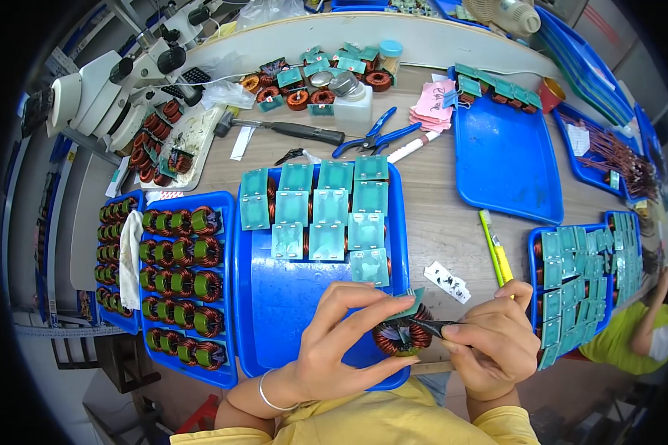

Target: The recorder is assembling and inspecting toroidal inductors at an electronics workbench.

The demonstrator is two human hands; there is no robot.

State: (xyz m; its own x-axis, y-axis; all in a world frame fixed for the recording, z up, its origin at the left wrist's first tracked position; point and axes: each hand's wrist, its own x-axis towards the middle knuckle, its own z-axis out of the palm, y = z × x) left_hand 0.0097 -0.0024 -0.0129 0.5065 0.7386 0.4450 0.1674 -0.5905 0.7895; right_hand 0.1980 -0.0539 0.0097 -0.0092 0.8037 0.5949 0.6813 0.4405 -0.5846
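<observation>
My left hand [328, 347] grips a copper-wound toroidal coil [395, 341] with a teal board on its upper side. The thumb is under the coil and the fingers lie on the board. In my right hand [497, 343] is a pinched dark pointed tool, apparently tweezers [439, 326], whose tip touches the coil's right side; most of the tool is hidden by the fingers. Both hands are over the front right corner of a blue tray [274, 311]. Several coils with teal boards [329, 205] stand in rows in its far half.
More blue trays of coils stand to the left [234, 311] and right [536, 256]. Behind lie a hammer [304, 132], blue-handled pliers [376, 141] and another blue tray [505, 167]. A yellow cutter [497, 252] and a white strip with dark bits [447, 282] lie nearby.
</observation>
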